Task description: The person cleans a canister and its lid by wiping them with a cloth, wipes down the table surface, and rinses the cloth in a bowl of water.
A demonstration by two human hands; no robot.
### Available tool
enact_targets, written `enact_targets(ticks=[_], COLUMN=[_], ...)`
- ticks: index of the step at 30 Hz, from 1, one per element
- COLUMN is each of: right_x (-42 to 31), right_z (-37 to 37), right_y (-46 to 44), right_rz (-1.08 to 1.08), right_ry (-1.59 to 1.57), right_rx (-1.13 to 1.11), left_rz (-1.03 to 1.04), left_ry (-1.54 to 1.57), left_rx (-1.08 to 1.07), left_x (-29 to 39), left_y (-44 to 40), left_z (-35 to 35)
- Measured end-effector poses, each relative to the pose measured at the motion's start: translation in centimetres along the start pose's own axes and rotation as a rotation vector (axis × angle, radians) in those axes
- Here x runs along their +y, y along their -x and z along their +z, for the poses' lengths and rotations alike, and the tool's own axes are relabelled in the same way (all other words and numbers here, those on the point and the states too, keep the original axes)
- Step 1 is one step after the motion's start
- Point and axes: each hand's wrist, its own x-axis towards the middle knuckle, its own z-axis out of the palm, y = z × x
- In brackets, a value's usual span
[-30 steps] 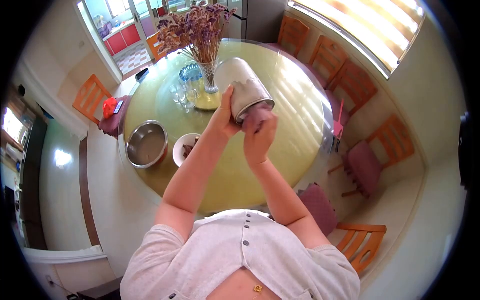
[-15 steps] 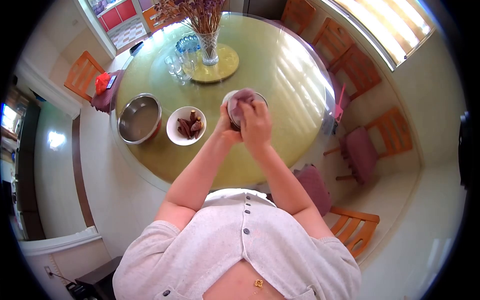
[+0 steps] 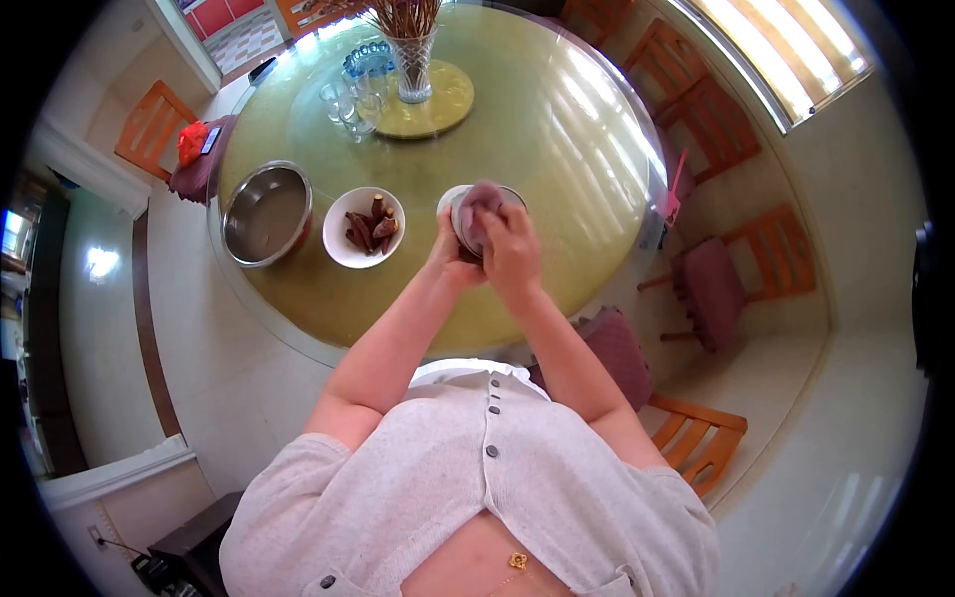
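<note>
A metal canister [image 3: 514,196] is held over the near part of the round table, its open end facing me. My left hand [image 3: 453,257] is wrapped round its left side. In my right hand [image 3: 510,244] a mauve cloth [image 3: 481,209] is bunched up at the canister's mouth, covering much of the opening. To the left stands a white bowl [image 3: 338,242] with several dark reddish-brown pieces [image 3: 369,235] in it. Farther left is a steel basin [image 3: 267,212] with cloudy liquid inside.
The round table [image 3: 557,129] bears drinking glasses [image 3: 355,103], a blue glass dish [image 3: 368,58] and a vase [image 3: 411,68] of dried flowers on a yellow turntable [image 3: 448,104]. Wooden chairs [image 3: 771,254] stand around it. A red bag [image 3: 192,143] lies on the left chair.
The canister has tipped from a slanted, raised pose to one with its mouth facing me, lower down. The cloth has moved over the rim with my right hand. The view has tilted downward.
</note>
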Motion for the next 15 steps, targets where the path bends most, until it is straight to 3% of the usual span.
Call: enact_targets(ticks=[3,7,9,11,14,15], right_x=[0.0,1.3,1.9,1.4,0.6,0.4], right_z=[0.0,-1.2,-1.4,-1.0,0.1,0.4], right_y=[2.5,2.4,0.6,-0.8,-1.3,-0.9], right_rz=[-0.075,-0.037,0.148,0.2,0.089,0.032], right_ry=[-0.118,-0.095,0.007,0.058,0.121,0.026], right_rx=[-0.091,-0.1,0.036,0.044,0.089,0.046], left_rz=[0.141,-0.073,-0.059,-0.046,-0.023,0.104], left_ry=[-0.223,0.036,0.02,0.005,-0.018,-0.128], left_rx=[-0.028,-0.012,-0.013,-0.01,-0.105,-0.05], left_x=[1.4,1.5,0.4,-0.2,0.5,0.9], left_y=[-1.0,0.3,1.1,1.1,-0.8,-2.1], left_z=[-0.8,0.2,1.8,2.2,0.9,-0.3])
